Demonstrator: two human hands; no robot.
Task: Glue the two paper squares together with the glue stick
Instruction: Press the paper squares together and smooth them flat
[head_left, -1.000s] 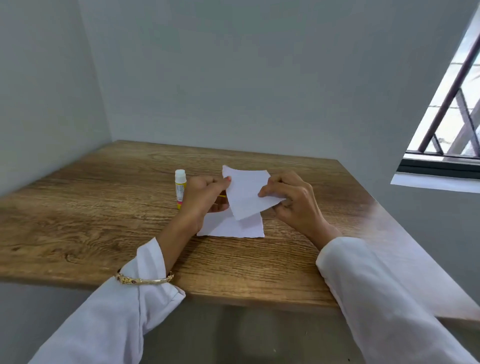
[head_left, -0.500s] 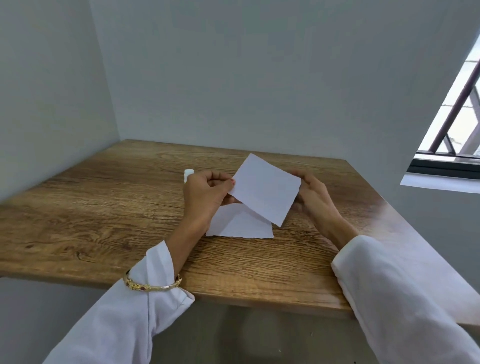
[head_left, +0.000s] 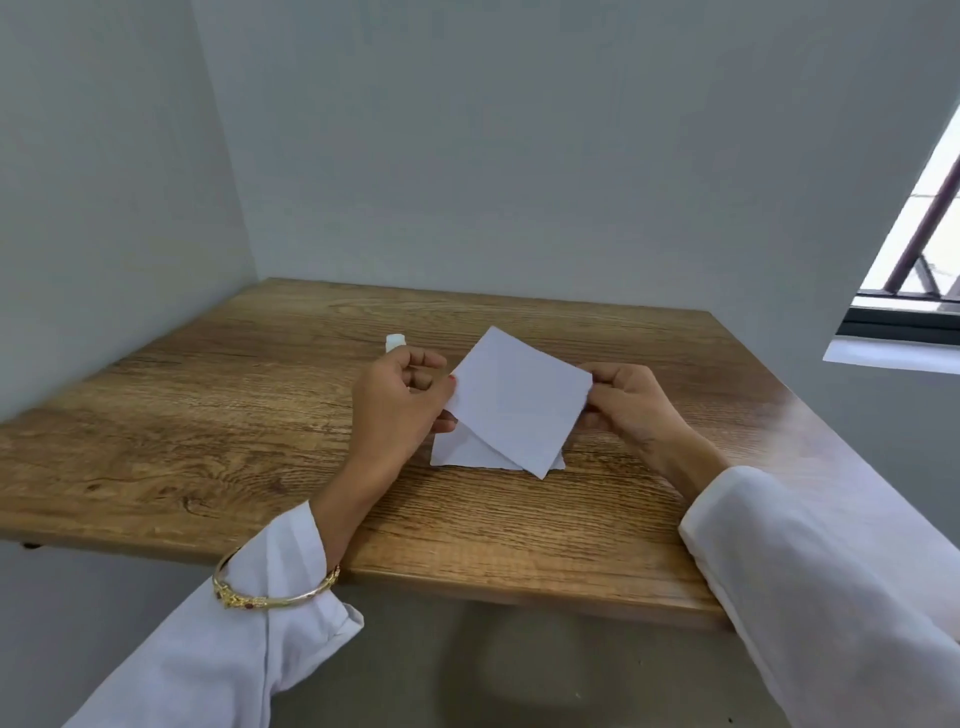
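Grey walls, brown wood-grain table (head_left: 597, 525). Upper white paper square (head_left: 519, 402) now turned diamond-wise and lowered since a moment ago, its lower corner overlapping the second white paper square (head_left: 460, 449) lying flat beneath. Pinched at opposite corners by left hand (head_left: 397, 410) and right hand (head_left: 631, 402). White-capped glue stick (head_left: 395, 341) just beyond left knuckles, mostly hidden. Probably aligning for pressing down.

I can read no text, label, brand, number or sign anywhere. The paper (head_left: 514, 400) faces me blank, and the glue stick (head_left: 395, 341) shows only its plain white cap past my left hand (head_left: 397, 400), its body hidden.
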